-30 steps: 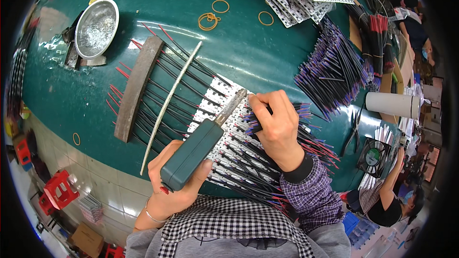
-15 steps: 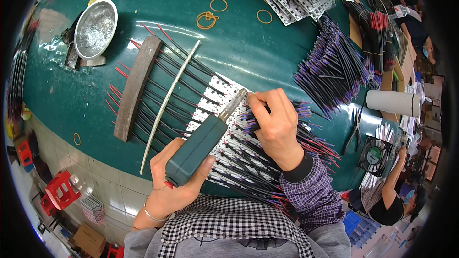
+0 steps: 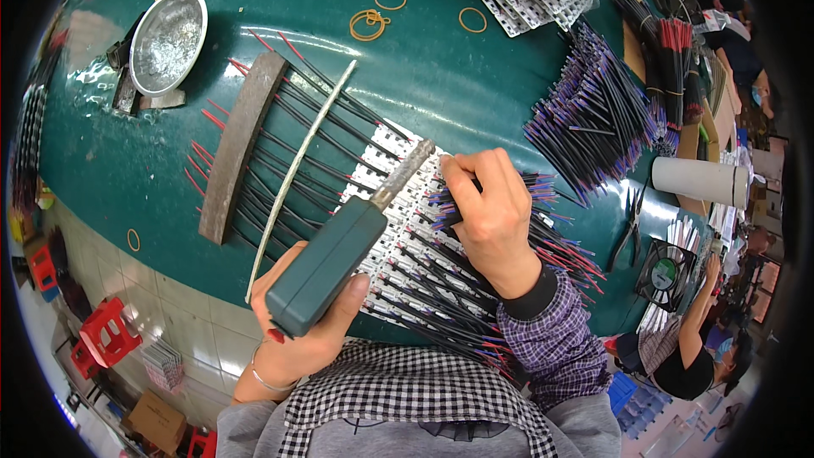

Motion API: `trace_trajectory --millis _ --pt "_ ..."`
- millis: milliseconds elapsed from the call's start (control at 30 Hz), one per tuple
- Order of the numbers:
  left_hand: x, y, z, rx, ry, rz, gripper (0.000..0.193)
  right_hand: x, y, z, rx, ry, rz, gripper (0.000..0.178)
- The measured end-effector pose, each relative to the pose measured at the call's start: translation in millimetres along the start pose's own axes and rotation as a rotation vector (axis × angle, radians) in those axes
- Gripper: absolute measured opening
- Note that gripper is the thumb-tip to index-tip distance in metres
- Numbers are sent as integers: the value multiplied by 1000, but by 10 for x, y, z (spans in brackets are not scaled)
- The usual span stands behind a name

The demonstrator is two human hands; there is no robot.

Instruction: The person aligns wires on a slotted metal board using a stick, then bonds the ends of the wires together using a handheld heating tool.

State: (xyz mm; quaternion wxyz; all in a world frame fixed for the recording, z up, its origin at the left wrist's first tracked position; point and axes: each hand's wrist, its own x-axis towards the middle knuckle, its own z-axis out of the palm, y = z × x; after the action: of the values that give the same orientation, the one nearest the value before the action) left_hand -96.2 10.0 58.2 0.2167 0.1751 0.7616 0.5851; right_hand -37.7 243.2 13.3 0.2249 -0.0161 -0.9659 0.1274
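My left hand [image 3: 309, 352] is wrapped round the dark green body of a soldering gun [image 3: 326, 267]. Its thick, silvery tip [image 3: 407, 170] slants across a white circuit board panel [image 3: 373, 153], ending near my right fingertips. The fingers of my right hand [image 3: 496, 225] are pinched together at the panel's right edge, and short black wires [image 3: 443, 208] with bluish ends stick out beneath them. Exactly what sits between the fingertips is hidden. Rows of black and red wires [image 3: 424, 267] lie over the panel's nearer part.
A curved brown bar [image 3: 242, 153] and a thin pale rod [image 3: 297, 165] lie across wires left of the panel. Beyond are a tilted metal-flecked bowl [image 3: 170, 42] and rubber bands [image 3: 367, 25]. Rightward: a wire pile [image 3: 589, 123], pliers [image 3: 627, 233], a fan [image 3: 667, 274], a co-worker [image 3: 691, 356].
The soldering gun's body has shifted left, and its tip now lies a little farther from my right fingertips. My right hand stays pinched at nearly the same place. The whole view has shifted slightly.
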Motion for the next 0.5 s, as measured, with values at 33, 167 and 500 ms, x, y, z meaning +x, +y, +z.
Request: trace_trajectory --millis 33,167,500 --pt "-7 4 -15 -1 13 -3 23 -2 -1 -1 1 -1 1 24" --pt "-25 50 -37 -36 -10 -64 24 -4 -1 -11 4 -3 7 24" --pt "17 11 6 -6 -43 7 21 -19 -10 -19 28 3 -2 24"
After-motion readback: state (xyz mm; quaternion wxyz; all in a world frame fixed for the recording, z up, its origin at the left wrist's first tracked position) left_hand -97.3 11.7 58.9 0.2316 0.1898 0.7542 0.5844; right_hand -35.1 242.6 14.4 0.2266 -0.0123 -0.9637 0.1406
